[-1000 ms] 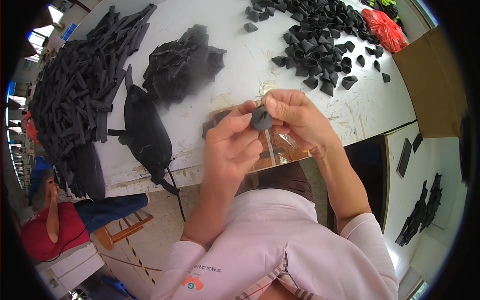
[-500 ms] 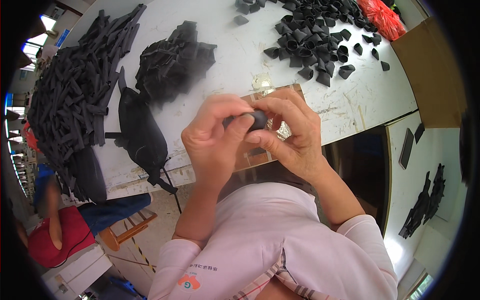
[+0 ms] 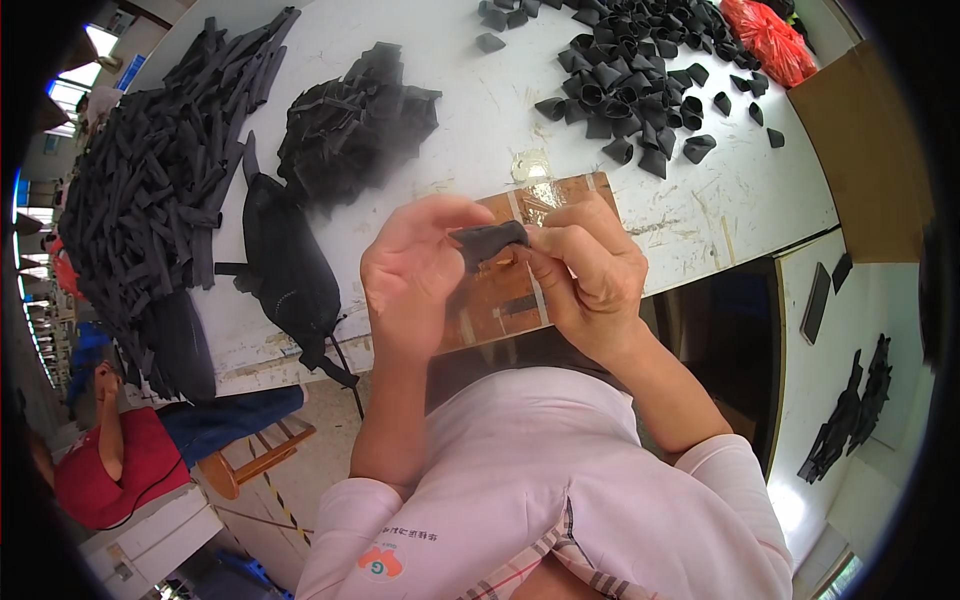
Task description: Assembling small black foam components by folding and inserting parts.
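Observation:
A short black fabric tube (image 3: pixel 490 241) is held up over the near edge of the white table. My right hand (image 3: pixel 590 265) pinches its right end between thumb and fingers. Around the left end, my left hand (image 3: pixel 412 270) is open, with thumb and fingers apart; whether the thumb touches the fabric I cannot tell. Beneath both hands lies a brown board (image 3: pixel 565 190) with strips of clear tape, partly hidden by them.
Long black strips (image 3: pixel 150 200) are heaped at the left, beside a black pouch (image 3: pixel 285 260) and a pile of flat black pieces (image 3: pixel 350 125). Folded black loops (image 3: pixel 630 90) spread far right, near a red plastic bag (image 3: pixel 765 40) and a cardboard box (image 3: pixel 865 160). Another person (image 3: pixel 120 465) sits lower left.
My left fingers have spread away from the black tube, which now shows more of its length. My right hand has closed in a pinch on its right end.

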Demonstrator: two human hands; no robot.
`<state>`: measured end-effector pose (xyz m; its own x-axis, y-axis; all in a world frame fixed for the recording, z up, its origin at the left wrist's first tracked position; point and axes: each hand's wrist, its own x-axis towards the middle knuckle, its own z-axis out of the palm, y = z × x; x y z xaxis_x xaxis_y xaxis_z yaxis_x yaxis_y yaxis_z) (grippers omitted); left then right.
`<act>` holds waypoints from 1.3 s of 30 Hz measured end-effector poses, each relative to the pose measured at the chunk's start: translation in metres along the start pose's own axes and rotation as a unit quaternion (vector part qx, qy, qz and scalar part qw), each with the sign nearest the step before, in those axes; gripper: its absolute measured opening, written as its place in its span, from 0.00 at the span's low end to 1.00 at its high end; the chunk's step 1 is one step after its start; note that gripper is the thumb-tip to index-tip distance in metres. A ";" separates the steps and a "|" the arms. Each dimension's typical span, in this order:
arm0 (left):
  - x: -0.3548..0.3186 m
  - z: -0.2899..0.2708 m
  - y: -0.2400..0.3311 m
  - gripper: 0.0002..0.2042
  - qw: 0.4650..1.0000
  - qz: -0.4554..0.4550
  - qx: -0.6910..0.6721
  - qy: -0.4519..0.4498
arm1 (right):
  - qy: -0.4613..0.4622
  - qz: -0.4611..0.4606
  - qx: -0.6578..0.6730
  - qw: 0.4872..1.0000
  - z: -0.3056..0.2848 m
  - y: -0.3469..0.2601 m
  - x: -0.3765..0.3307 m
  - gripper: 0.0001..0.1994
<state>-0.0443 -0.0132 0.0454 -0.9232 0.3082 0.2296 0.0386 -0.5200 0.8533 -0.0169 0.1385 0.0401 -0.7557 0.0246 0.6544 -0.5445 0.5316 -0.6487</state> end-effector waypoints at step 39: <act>0.023 -0.084 -0.086 0.09 0.583 -0.243 0.773 0.054 | -0.163 0.435 0.204 0.862 0.004 0.013 -0.061 0.15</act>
<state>-0.1012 -0.0280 -0.0614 -0.9842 0.0237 -0.1755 -0.0170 0.9738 0.2269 0.0210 0.1407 -0.0098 -0.9682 -0.0103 -0.2500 0.2482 0.0891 -0.9646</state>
